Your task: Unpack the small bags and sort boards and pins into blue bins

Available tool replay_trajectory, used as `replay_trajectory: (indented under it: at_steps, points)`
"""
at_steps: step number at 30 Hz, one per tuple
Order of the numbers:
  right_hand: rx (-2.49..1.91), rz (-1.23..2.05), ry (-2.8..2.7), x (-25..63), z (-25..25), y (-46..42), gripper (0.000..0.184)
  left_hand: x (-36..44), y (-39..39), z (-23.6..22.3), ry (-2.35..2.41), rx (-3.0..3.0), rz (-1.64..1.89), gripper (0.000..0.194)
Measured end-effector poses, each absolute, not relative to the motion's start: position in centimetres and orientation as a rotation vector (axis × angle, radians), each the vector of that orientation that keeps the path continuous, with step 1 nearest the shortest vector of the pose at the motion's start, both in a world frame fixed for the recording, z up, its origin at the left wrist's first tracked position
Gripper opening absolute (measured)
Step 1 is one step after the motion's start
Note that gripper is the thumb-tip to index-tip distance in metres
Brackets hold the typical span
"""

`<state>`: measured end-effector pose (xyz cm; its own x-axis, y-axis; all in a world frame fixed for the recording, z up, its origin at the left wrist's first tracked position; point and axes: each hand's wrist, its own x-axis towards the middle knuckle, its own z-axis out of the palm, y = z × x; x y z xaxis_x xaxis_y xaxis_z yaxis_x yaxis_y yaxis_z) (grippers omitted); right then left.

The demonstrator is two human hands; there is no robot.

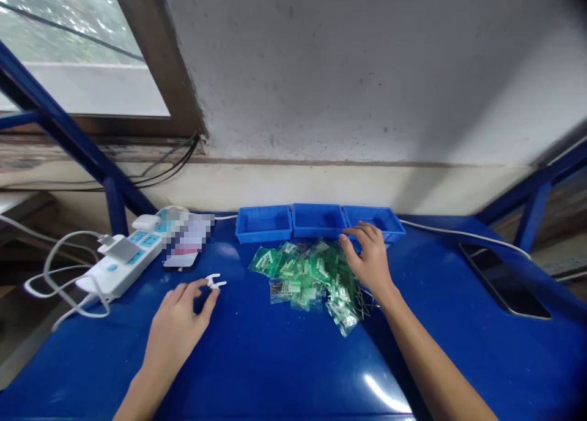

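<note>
Grip of the left hand (181, 317) pinches a white, pronged plastic piece (211, 281) toward the glossy blue worktop's (257, 360) left edge; the right hand (371, 262), fingers parted, apparently mid-reach over flat green plastic packets (298, 275), seemingly needs a pinch.

The packets (297, 273) look glossy plastic, the tabletop (257, 360) smooth and shiny.

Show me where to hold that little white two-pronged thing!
Probably at its left end, coming from the left, as the left hand does with thumb and forefinger. The white piece's two prongs point right, away from that hand, so a pinch there should leave them free.
</note>
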<state>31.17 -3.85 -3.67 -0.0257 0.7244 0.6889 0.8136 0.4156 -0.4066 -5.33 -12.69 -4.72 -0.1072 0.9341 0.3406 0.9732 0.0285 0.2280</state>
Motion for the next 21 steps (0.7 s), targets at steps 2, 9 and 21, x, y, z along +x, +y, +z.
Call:
replay_trajectory:
  at_steps: [2,9,21]
  points:
    - [-1.284,-0.101,-1.763,29.8,-2.8,-5.2,0.016,-4.7,-13.6,-5.3,-2.276,-1.984,-0.512,0.035]
    - [-1.042,0.256,-1.95,22.6,-1.9,-9.8,0.014,-3.2,-12.8,-6.3,-2.09,-2.096,-0.624,0.018]
    - [-0.969,0.869,-1.651,21.1,0.4,-13.5,0.011,2.4,-14.5,-1.8,-1.586,-2.551,-1.254,0.034]
